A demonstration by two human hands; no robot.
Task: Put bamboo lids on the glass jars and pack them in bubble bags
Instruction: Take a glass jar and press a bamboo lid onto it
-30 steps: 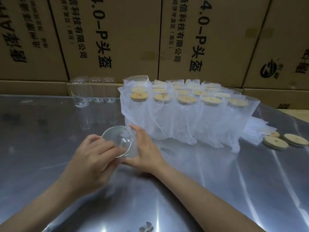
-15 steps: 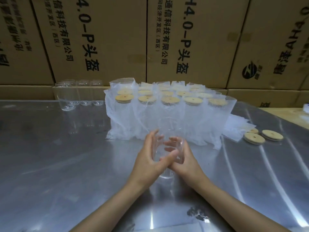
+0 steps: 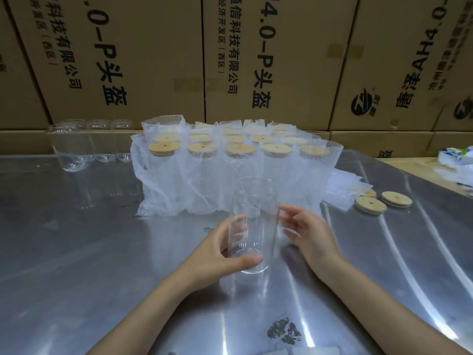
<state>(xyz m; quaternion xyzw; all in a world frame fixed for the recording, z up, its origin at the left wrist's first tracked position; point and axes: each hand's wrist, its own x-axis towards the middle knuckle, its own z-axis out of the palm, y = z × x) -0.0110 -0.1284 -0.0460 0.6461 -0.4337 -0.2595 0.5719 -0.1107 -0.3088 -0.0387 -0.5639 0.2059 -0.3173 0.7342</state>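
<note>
Left hand (image 3: 217, 254) gripping upright glass jar (image 3: 252, 224) at frame centre, no lid on. Right hand (image 3: 311, 233) just beside it, fingers loosely spread, holding nothing.

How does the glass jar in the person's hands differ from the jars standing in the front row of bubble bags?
The held glass jar has no lid; the front-row bagged jars each carry a bamboo lid. The held jar is bare, gripped by the left hand; the bagged jars sit in white bubble bags. All stand upright.
</note>
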